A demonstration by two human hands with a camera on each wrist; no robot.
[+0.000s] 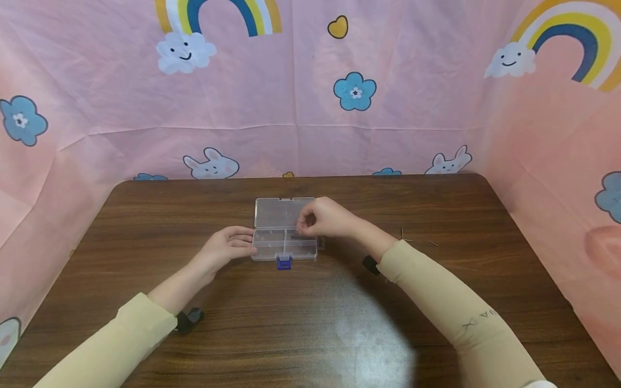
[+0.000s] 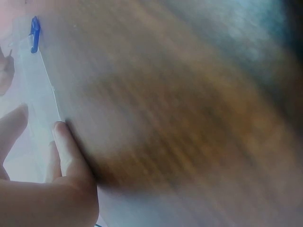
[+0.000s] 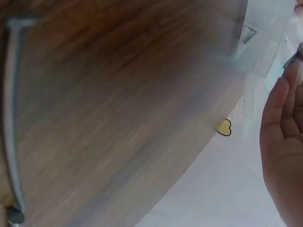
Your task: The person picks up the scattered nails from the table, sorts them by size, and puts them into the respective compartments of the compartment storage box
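A clear plastic divided box lies on the table with its lid folded back and a blue latch at the front. My left hand rests against the box's left side, fingers fairly straight, thumb near the front corner. Over the back right compartment, my right hand pinches a small metal nail between thumb and fingertips. Thin metal pieces show through the box wall in the right wrist view. The inside of the box is partly hidden behind the right fingers.
Several loose nails lie on the brown wooden table right of the box: some by the right forearm, and another nail farther right. One nail looms large in the right wrist view. Pink printed cloth hangs around the table.
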